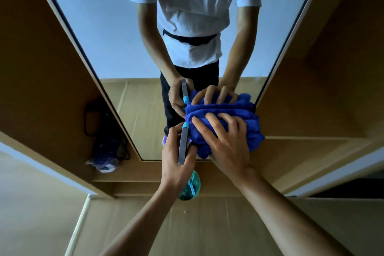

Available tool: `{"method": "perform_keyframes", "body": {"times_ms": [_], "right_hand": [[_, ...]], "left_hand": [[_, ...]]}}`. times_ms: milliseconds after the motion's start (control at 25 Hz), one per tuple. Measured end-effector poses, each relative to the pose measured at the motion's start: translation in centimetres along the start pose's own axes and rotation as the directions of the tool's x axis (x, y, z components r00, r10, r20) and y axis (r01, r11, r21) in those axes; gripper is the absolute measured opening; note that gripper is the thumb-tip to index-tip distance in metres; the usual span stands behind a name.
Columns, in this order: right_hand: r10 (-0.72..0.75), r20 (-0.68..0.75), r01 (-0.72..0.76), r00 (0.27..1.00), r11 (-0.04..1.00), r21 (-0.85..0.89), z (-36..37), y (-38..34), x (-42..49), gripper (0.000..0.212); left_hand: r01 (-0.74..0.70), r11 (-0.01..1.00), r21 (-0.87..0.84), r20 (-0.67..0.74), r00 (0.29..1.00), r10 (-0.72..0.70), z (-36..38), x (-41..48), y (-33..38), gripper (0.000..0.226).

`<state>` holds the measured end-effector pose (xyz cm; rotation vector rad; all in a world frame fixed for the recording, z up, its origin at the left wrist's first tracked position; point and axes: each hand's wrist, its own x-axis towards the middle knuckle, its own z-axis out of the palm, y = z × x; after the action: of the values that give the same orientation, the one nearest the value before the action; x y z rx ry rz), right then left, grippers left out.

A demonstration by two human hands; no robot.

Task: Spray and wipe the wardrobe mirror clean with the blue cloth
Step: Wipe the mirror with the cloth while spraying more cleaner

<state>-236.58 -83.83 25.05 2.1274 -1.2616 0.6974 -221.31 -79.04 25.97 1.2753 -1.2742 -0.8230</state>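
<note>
The tall wardrobe mirror (pixel 104 37) fills the upper middle and reflects a person in a white shirt. My right hand (pixel 226 141) presses a bunched blue cloth (pixel 252 129) flat against the glass near its lower right corner; the cloth and fingers are doubled in the reflection. My left hand (pixel 176 156) grips a spray bottle (pixel 188 187) with a grey head, a cyan nozzle tip and a clear teal body, its nozzle close to the glass just left of the cloth.
Brown wardrobe panels (pixel 324 68) flank the mirror on both sides. An open compartment at the left holds a dark bag and a plastic bag (pixel 104 162) on its floor. Light wooden flooring (pixel 197 230) lies below. A white edge (pixel 342 174) runs at the right.
</note>
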Motion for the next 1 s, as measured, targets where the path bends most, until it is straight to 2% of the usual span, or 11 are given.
{"method": "perform_keyframes", "body": {"times_ms": [240, 480, 640, 840, 1000], "right_hand": [[-0.025, 0.135, 0.022, 0.991, 0.999, 0.024, 6.3, -1.5, -6.9, 0.057], [-0.022, 0.3, 0.002, 0.954, 0.998, 0.065, 11.3, -3.3, -12.2, 0.068], [0.032, 0.49, -0.105, 0.871, 0.987, 0.122, 13.7, -4.9, -14.7, 0.076], [0.051, 0.614, -0.209, 0.787, 0.96, 0.188, 14.3, -5.1, -15.4, 0.074], [0.024, 0.747, -0.336, 0.664, 0.903, 0.269, 12.3, -3.9, -14.9, 0.072]], "left_hand": [[0.152, 0.986, 0.064, 0.016, 0.988, -0.154, 1.9, -2.9, -7.3, 0.027], [0.265, 0.955, 0.132, 0.021, 0.963, -0.27, 3.0, -5.0, -13.5, 0.023], [0.307, 0.929, 0.206, 0.063, 0.943, -0.326, 3.3, -5.7, -16.5, 0.022], [0.263, 0.93, 0.258, 0.163, 0.937, -0.31, 3.4, -5.9, -17.9, 0.023], [0.239, 0.934, 0.264, 0.193, 0.936, -0.294, 2.8, -6.9, -16.4, 0.025]]}}
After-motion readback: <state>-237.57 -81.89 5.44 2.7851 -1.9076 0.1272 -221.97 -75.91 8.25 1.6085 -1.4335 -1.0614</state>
